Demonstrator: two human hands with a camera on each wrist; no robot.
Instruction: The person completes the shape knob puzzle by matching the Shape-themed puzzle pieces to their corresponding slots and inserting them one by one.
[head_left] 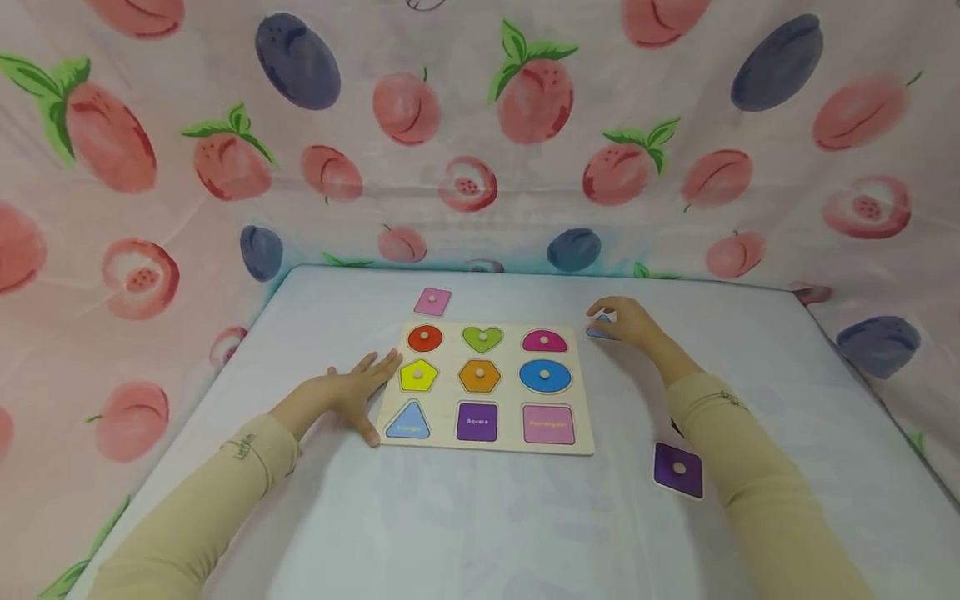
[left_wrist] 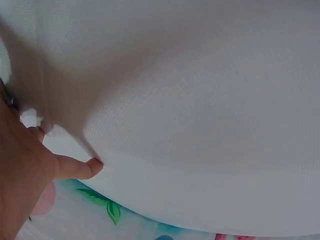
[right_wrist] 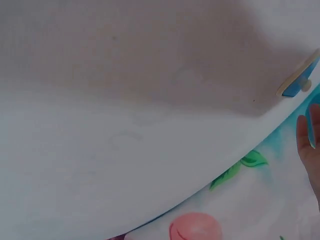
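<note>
In the head view, a wooden shape-puzzle board (head_left: 442, 400) lies on the table. My left hand (head_left: 352, 393) rests at its left edge, fingers spread and thumb at the near corner. Beyond the board's far right corner, my right hand (head_left: 628, 322) reaches over a light-blue triangle piece (head_left: 603, 330) with bent fingers. The right wrist view shows that triangle with its knob (right_wrist: 306, 85), the visible fingers (right_wrist: 303, 132) apart from the knob. Knobbed circle, heart, half-circle, pentagon, hexagon and oval pieces sit in the board. Its front row shows printed triangle, square and rectangle recesses.
A pink rectangle piece (head_left: 432, 301) lies behind the board's far left corner. A purple square piece (head_left: 678, 470) lies right of the board, beside the right sleeve (head_left: 750, 450). Fruit-printed cloth (head_left: 465, 108) hangs behind the white-covered table (head_left: 480, 533).
</note>
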